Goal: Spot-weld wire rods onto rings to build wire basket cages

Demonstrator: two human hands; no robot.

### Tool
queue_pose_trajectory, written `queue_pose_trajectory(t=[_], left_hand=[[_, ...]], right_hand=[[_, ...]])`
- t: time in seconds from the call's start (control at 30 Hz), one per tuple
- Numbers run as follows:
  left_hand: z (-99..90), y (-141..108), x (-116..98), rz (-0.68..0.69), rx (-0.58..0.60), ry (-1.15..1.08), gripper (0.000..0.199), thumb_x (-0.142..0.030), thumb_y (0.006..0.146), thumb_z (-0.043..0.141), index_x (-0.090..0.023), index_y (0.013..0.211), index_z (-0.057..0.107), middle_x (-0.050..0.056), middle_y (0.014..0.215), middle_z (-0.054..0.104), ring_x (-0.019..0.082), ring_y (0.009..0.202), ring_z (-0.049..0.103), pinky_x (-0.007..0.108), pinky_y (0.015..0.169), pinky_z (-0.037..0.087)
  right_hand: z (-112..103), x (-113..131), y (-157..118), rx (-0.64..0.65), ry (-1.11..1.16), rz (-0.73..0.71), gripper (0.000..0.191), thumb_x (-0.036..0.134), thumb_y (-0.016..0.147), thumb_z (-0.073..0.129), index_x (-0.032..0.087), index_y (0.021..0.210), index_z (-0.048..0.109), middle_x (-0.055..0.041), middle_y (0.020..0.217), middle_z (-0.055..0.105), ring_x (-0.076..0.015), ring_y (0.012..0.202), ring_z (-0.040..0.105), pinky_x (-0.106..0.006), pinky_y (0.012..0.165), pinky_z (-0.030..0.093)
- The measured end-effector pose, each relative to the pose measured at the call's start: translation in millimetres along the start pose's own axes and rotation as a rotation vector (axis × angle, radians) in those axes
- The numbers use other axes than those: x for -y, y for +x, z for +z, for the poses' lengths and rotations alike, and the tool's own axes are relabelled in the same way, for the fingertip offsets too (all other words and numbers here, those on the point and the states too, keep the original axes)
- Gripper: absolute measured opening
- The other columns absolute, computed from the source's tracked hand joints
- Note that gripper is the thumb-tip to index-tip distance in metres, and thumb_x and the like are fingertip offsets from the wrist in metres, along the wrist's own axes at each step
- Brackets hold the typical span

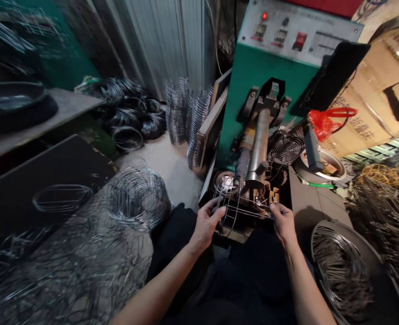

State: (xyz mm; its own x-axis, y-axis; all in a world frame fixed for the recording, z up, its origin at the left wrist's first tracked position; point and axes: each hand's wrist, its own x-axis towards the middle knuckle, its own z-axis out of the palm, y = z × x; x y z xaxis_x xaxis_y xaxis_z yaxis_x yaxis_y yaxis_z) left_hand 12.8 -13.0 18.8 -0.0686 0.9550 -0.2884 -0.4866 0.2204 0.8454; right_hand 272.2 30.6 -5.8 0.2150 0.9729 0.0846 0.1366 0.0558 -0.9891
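Note:
My left hand (208, 221) pinches the left part of a thin wire frame (232, 210), low in front of the green machine (233, 113). My right hand (282, 221) has its thumb and fingers closed at the right end of the frame's long wires. The frame has a rounded loop crossed by several wires. Just above it, the machine's thick metal cylinder (259, 149) points down toward me. A small round dish (225, 180) sits behind the frame's left side. Fine detail at my fingertips is too small to tell.
Stacked wire rings (177, 110) stand left of the machine. A coil of wire frames (136, 198) lies on the floor nearer me. At the right are a basin of short wires (343, 271), a white bowl (338, 169), a red bag (323, 126) and a cardboard box (382, 85).

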Motion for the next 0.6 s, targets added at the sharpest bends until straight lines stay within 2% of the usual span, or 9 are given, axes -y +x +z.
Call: queue_pose_trajectory(t=[0.33, 0.5, 0.6], left_hand=[[2.9, 6.3, -2.5, -0.004, 0.017, 0.023, 0.065, -0.042, 0.073, 0.080, -0.009, 0.126, 0.063, -0.008, 0.057, 0.053, 0.008, 0.033, 0.043, 0.024, 0.034, 0.047], [7.2, 8.7, -4.6, -0.030, 0.027, 0.031, 0.067, -0.045, 0.071, 0.082, -0.009, 0.124, 0.060, -0.008, 0.053, 0.052, 0.010, 0.031, 0.047, 0.022, 0.034, 0.043], [4.6, -3.3, -8.1, -0.039, 0.025, 0.008, 0.065, -0.046, 0.069, 0.084, -0.013, 0.119, 0.060, -0.008, 0.056, 0.053, 0.009, 0.033, 0.046, 0.022, 0.035, 0.043]], right_hand=[[0.5, 4.0, 3.7, -0.053, 0.026, 0.030, 0.062, 0.062, 0.069, 0.079, 0.021, 0.050, 0.037, 0.0067, 0.050, 0.030, -0.0083, 0.052, 0.025, -0.025, 0.049, 0.023], [4.9, 3.5, 6.1, -0.042, 0.042, 0.018, 0.064, 0.064, 0.068, 0.079, 0.021, 0.049, 0.036, 0.0061, 0.050, 0.030, -0.0090, 0.051, 0.026, -0.026, 0.049, 0.026], [-7.3, 4.9, -2.9, 0.020, -0.002, 0.035, 0.061, 0.068, 0.073, 0.073, 0.021, 0.053, 0.041, 0.0044, 0.052, 0.037, -0.0103, 0.052, 0.032, -0.026, 0.049, 0.031]])
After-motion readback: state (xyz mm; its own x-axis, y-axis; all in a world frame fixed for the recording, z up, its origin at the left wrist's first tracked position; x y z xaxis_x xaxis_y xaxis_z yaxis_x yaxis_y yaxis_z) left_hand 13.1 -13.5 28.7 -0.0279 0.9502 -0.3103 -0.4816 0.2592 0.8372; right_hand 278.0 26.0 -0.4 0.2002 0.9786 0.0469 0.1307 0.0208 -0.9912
